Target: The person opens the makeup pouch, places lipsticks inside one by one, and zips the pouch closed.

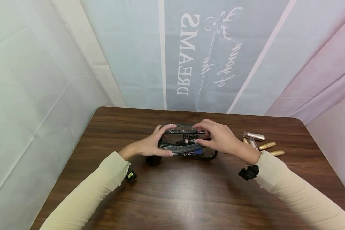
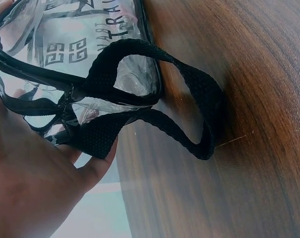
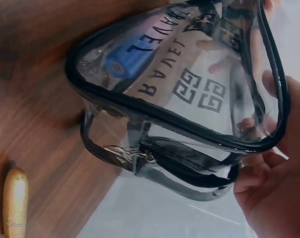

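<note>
A clear zip pouch [image 3: 159, 94] with black piping and printed lettering stands on the table, its top open. In the head view my left hand [image 1: 149, 144] grips its left end, thumb along the near rim and fingers at the far rim. My right hand [image 1: 218, 135] holds the rim at the right end, fingers bent over the opening. Inside lies a dark tube with a pinkish band [image 1: 186, 141], close to the right thumb. A blue item [image 3: 130, 57] shows through the plastic. From the left end a black strap [image 2: 204, 99] loops out onto the table.
Right of the pouch, several small tubes lie on the wooden table [image 1: 189, 198]. Among them are a clear-and-silver lipstick tube [image 1: 253, 136] and a gold tube [image 1: 267, 146]. A printed cloth [image 1: 138, 64] hangs behind the table's far edge.
</note>
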Motion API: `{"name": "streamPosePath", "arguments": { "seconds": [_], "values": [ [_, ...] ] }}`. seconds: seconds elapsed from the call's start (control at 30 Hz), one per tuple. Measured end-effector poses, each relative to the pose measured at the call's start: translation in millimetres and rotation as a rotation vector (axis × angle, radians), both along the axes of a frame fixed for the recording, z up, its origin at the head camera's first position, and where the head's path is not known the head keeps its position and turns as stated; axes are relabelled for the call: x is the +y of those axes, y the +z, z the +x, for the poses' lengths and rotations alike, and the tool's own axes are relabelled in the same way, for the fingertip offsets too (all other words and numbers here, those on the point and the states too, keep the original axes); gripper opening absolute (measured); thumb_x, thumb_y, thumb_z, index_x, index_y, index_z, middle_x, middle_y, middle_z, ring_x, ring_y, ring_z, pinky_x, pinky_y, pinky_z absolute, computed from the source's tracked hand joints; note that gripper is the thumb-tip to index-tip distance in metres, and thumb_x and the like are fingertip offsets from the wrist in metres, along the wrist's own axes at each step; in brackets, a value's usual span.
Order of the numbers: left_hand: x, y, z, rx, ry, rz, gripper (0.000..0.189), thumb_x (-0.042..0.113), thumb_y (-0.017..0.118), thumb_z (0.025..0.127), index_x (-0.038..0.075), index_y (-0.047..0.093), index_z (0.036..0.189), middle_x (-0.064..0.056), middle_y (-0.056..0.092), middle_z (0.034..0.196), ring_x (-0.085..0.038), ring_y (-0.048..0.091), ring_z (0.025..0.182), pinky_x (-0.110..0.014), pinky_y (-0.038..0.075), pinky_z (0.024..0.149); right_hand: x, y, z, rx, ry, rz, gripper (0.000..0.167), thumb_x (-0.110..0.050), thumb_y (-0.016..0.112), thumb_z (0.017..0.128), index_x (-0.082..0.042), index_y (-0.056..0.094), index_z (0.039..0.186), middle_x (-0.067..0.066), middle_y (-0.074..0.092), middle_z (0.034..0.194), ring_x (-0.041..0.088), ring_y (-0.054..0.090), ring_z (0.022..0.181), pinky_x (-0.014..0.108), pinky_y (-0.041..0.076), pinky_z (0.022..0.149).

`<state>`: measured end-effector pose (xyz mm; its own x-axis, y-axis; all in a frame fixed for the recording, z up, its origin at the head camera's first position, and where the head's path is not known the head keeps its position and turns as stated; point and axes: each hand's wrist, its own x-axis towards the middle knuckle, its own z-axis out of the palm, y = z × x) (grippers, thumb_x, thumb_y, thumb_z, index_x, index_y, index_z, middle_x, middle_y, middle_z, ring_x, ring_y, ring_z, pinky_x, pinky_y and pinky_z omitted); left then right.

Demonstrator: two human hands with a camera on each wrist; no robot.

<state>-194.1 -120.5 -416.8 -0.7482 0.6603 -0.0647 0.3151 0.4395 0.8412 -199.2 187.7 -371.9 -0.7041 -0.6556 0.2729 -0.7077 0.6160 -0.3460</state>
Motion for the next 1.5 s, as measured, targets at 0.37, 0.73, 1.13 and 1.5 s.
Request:
{"name": "streamPosePath", "arguments": {
  "seconds": [0.37, 0.73, 1.13, 1.5],
  "values": [
    [0.5, -1.1, 0.3, 0.016, 0.011, -0.019, 0.096, 0.044, 0.080, 0.087, 0.042, 0.017, 0.159, -0.008, 0.017, 0.156, -0.030, 0.029, 0.140, -0.061, 0.035, 0.107, 0.8, -1.3, 0.6, -0.015, -0.004, 0.010, 0.044, -0.033, 0.080, 0.091, -0.017, 0.066, 0.129, -0.002, 0.063, 0.106, 0.007, 0.051, 0.075, 0.030, 0.041, 0.059],
    [3.0, -1.2, 2.0, 0.013, 0.009, -0.024, 0.096, 0.049, 0.079, 0.087, 0.046, 0.016, 0.159, -0.007, 0.014, 0.159, -0.029, 0.025, 0.144, -0.064, 0.033, 0.108, 4.5, -1.5, 0.0, -0.014, 0.005, 0.005, 0.042, -0.032, 0.079, 0.091, -0.017, 0.066, 0.128, -0.002, 0.064, 0.111, 0.007, 0.051, 0.076, 0.030, 0.042, 0.060],
    [6.5, -1.0, 6.0, 0.010, 0.032, -0.025, 0.096, 0.049, 0.079, 0.087, 0.043, 0.017, 0.160, -0.008, 0.016, 0.158, -0.030, 0.026, 0.144, -0.063, 0.033, 0.108, 7.2, -1.3, -0.3, -0.021, 0.019, 0.011, 0.041, -0.032, 0.079, 0.092, -0.017, 0.067, 0.128, -0.005, 0.063, 0.110, 0.006, 0.051, 0.076, 0.030, 0.042, 0.062],
    [6.7, 0.0, 8.7, 0.004, 0.034, -0.028, 0.097, 0.049, 0.078, 0.087, 0.041, 0.016, 0.161, -0.010, 0.015, 0.158, -0.032, 0.024, 0.145, -0.065, 0.033, 0.108, 8.1, -2.2, 1.2, -0.018, 0.024, 0.011, 0.042, -0.033, 0.079, 0.092, -0.018, 0.066, 0.129, -0.005, 0.062, 0.109, 0.006, 0.049, 0.075, 0.030, 0.041, 0.060]
  ]
}}
